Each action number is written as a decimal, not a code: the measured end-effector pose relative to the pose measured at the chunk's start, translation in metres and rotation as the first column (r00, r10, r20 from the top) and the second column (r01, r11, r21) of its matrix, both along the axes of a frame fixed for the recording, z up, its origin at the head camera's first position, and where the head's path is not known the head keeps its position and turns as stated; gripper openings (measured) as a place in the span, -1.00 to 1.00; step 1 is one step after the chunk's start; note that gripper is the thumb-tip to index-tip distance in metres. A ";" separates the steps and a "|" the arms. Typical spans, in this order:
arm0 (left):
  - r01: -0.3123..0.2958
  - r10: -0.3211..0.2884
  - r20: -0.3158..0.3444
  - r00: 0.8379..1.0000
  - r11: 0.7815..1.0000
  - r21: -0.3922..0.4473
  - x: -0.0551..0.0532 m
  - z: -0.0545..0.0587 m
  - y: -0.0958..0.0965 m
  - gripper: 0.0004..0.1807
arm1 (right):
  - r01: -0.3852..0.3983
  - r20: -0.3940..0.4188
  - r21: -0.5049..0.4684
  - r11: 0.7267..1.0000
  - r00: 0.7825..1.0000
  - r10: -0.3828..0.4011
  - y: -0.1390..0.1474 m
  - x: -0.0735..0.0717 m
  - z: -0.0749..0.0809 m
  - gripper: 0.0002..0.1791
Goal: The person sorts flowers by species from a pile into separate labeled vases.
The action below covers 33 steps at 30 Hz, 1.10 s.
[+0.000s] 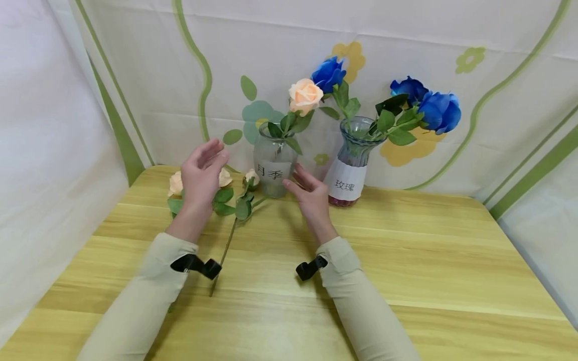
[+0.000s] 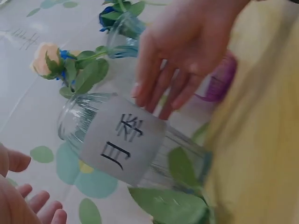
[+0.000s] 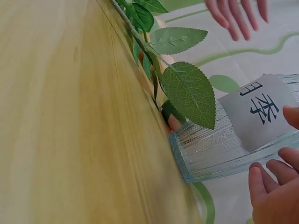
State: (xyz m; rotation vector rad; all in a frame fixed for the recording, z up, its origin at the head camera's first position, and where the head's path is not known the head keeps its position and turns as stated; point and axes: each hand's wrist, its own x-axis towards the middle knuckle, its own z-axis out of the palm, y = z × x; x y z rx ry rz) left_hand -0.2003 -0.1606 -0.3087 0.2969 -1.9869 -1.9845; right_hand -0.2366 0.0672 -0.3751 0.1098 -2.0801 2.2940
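A clear glass vase (image 1: 266, 145) with a white paper label (image 2: 124, 140) stands upright at the back of the table, a peach rose (image 1: 305, 96) leaning right from its mouth. Beside its right side is my right hand (image 1: 311, 198), thumb and fingers spread, holding nothing; whether the fingertips touch the glass I cannot tell. My left hand (image 1: 202, 175) is raised left of the vase, fingers loosely bent around nothing. Below and behind it lie peach roses (image 1: 175, 184), partly hidden by the hand. A small peach rosebud (image 1: 252, 177) lies close to the vase's base.
To the right stands a second, bluish glass vase (image 1: 354, 153), labelled, with a reddish-purple base. It holds blue roses (image 1: 440, 112) that lean outward. A long stem (image 1: 229, 240) stretches toward the table's front. Behind the wooden table (image 1: 429, 260) hangs a patterned white cloth (image 1: 149, 65).
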 end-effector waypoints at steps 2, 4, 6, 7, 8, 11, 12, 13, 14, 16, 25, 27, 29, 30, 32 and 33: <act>0.001 -0.002 0.059 0.998 1.000 0.009 0.007 -0.004 -0.005 -0.46 | 0.001 0.004 0.002 1.000 1.000 -0.001 0.000 0.000 0.000 -0.39; 0.014 -0.017 0.121 0.992 1.000 0.025 0.015 -0.009 -0.009 -0.45 | -0.001 0.007 0.001 1.000 1.000 0.001 0.000 -0.001 0.001 -0.39; 0.051 -0.051 0.194 0.980 0.999 0.006 0.022 -0.015 -0.013 -0.44 | -0.004 0.009 0.000 1.000 1.000 0.004 0.000 0.000 0.001 -0.38; 0.081 -0.076 0.231 0.970 0.997 -0.012 0.026 -0.018 -0.016 -0.43 | -0.007 0.010 0.000 1.000 1.000 0.007 0.000 0.000 0.001 -0.38; 0.112 -0.099 0.263 0.960 0.993 -0.034 0.029 -0.022 -0.018 -0.42 | -0.009 0.010 0.000 1.000 1.000 0.009 0.000 0.000 0.001 -0.38; 0.230 -0.180 0.352 0.919 0.968 -0.104 0.040 -0.033 -0.023 -0.39 | -0.016 0.015 0.003 1.000 1.000 0.016 0.000 0.000 0.002 -0.37; 0.265 -0.200 0.375 0.905 0.955 -0.130 0.044 -0.037 -0.025 -0.38 | -0.017 0.017 0.004 1.000 1.000 0.017 0.000 -0.001 0.002 -0.38; 0.295 -0.215 0.395 0.893 0.943 -0.155 0.047 -0.041 -0.026 -0.38 | -0.017 0.019 0.005 1.000 1.000 0.017 0.000 -0.001 0.002 -0.38; 0.320 -0.222 0.410 0.885 0.929 -0.186 0.049 -0.045 -0.027 -0.39 | -0.016 0.022 0.005 1.000 1.000 0.016 0.000 -0.001 0.003 -0.38; 0.363 -0.227 0.437 0.870 0.896 -0.257 0.053 -0.052 -0.028 -0.39 | -0.014 0.026 0.005 1.000 1.000 0.014 0.000 -0.001 0.003 -0.39; 0.442 -0.198 0.488 0.850 0.771 -0.458 0.058 -0.069 -0.024 -0.41 | -0.017 0.039 -0.005 1.000 0.999 0.018 0.001 -0.001 0.005 -0.39; 0.453 -0.199 0.486 0.851 0.748 -0.485 0.057 -0.071 -0.024 -0.44 | -0.018 0.042 -0.006 1.000 0.999 0.018 0.001 -0.001 0.005 -0.39; 0.459 -0.206 0.488 0.848 0.747 -0.481 0.057 -0.072 -0.023 -0.47 | -0.016 0.043 -0.004 1.000 0.999 0.016 0.001 -0.001 0.005 -0.40; 0.460 -0.209 0.490 0.846 0.750 -0.474 0.056 -0.072 -0.023 -0.48 | -0.014 0.042 -0.001 1.000 0.999 0.014 0.001 -0.001 0.005 -0.40; 0.463 -0.222 0.497 0.839 0.770 -0.438 0.056 -0.072 -0.023 -0.50 | -0.011 0.043 0.004 1.000 0.999 0.011 0.001 -0.001 0.005 -0.41; 0.464 -0.234 0.497 0.836 0.786 -0.409 0.056 -0.072 -0.023 -0.51 | -0.012 0.042 0.004 1.000 0.999 0.012 0.001 -0.001 0.004 -0.41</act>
